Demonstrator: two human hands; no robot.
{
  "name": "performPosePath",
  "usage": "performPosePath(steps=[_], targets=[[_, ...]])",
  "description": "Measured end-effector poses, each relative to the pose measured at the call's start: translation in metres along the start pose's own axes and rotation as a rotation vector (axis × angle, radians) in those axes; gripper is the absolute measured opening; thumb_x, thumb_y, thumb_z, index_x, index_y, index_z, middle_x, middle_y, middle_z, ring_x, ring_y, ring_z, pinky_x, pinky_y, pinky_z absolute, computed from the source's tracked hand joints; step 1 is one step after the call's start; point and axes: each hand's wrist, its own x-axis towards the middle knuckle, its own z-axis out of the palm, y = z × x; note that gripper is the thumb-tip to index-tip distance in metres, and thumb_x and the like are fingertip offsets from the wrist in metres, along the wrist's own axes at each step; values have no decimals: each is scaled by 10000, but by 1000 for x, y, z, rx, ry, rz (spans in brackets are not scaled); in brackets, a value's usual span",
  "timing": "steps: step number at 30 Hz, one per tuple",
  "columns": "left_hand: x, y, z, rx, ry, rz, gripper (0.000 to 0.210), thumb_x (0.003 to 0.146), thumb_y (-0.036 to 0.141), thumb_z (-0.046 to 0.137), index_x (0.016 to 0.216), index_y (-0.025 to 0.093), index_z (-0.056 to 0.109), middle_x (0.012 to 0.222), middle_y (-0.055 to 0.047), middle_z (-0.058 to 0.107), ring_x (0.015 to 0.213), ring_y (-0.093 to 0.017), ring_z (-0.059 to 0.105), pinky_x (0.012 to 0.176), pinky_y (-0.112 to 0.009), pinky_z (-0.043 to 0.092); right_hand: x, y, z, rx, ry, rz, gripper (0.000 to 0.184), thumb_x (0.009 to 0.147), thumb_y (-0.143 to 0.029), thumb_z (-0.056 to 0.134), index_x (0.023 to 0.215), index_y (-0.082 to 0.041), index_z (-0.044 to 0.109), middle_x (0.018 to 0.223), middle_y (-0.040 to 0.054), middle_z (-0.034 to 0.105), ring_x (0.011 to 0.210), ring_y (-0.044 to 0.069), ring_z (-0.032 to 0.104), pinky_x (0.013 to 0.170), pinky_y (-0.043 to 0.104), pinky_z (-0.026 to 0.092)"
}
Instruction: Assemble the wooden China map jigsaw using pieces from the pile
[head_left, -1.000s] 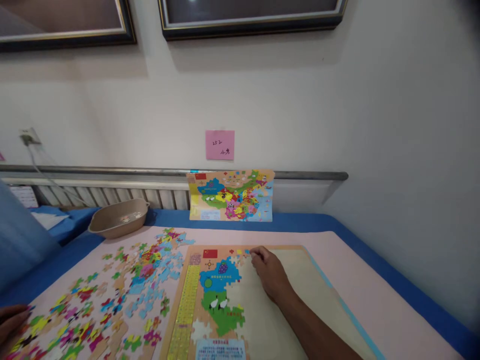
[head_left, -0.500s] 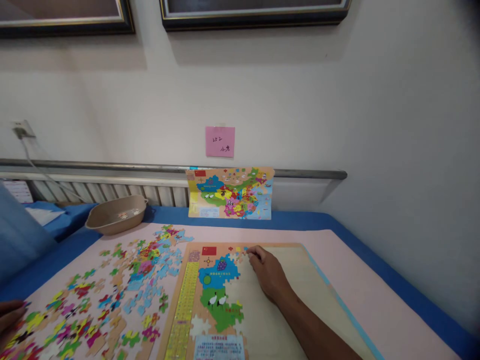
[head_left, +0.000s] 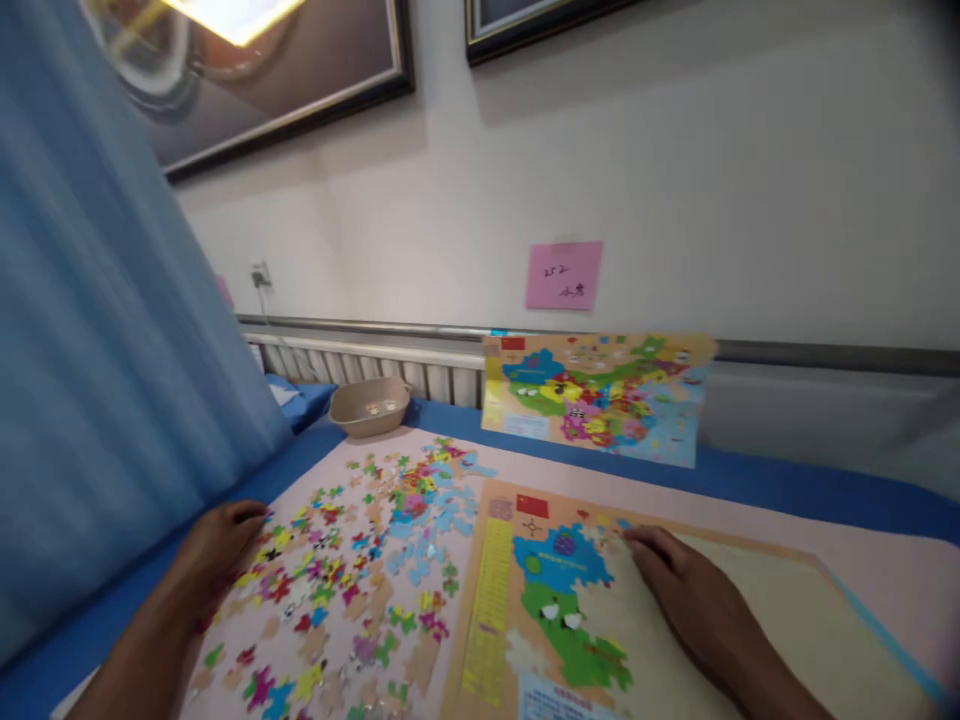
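Note:
My right hand [head_left: 686, 585] is over the jigsaw board [head_left: 487, 610], thumb and finger pinched at the end of the joined top row. A small puzzle piece [head_left: 624, 532] shows at its fingertips, mostly covered. Joined pieces form a blue region [head_left: 559, 560] and a green region [head_left: 566, 635] with white birds on the board's left part. My left hand [head_left: 221, 540] rests at the left edge of the loose puzzle pieces [head_left: 352, 565], fingers loosely bent and apart; nothing is seen held. Its underside is hidden.
A printed map picture [head_left: 592, 400] stands against the wall rail. A beige basin [head_left: 371, 408] with a few pieces in it sits at the back left. A blue curtain [head_left: 127, 360] hangs at the left, and a pink note [head_left: 564, 275] is on the wall.
My view has turned left, so everything appears further right and more of my left hand and the curtain show. My right hand stays at the same spot on the board's top row.

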Motion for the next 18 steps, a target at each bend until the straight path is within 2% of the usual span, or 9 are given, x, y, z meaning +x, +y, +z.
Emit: performPosePath(steps=[2, 6, 11, 18], targets=[[3, -12, -3, 2, -18, -3, 175, 779, 225, 636, 847, 218, 797, 994, -52, 829, 952, -271, 757, 860, -337, 580, 5, 2, 2, -29, -24, 20, 550, 777, -678, 385, 977, -275, 703, 1083, 77, 782, 1041, 346, 708, 899, 447, 524], [9, -15, 8, -9, -42, 21, 264, 759, 273, 593, 890, 212, 814, 1046, -79, 822, 992, -295, 750, 853, -344, 563, 5, 3, 1, -45, -34, 47, 604, 738, -710, 370, 987, -275, 708, 1119, 83, 781, 1084, 356, 704, 939, 466, 524], [10, -22, 11, -14, -48, 42, 263, 751, 296, 601, 897, 234, 811, 1063, -72, 816, 1015, -303, 733, 870, -351, 551, 4, 3, 1, -40, -51, 61, 619, 719, -723, 388, 998, -274, 710, 1176, 83, 770, 1155, 365, 682, 990, 484, 509], [12, -26, 11, -31, -62, 31, 265, 752, 314, 616, 914, 227, 807, 1052, -75, 815, 995, -295, 736, 848, -342, 546, 3, -5, 0, -29, -13, 71, 575, 690, -695, 437, 965, -286, 733, 1132, 86, 786, 1115, 381, 705, 972, 512, 536]])
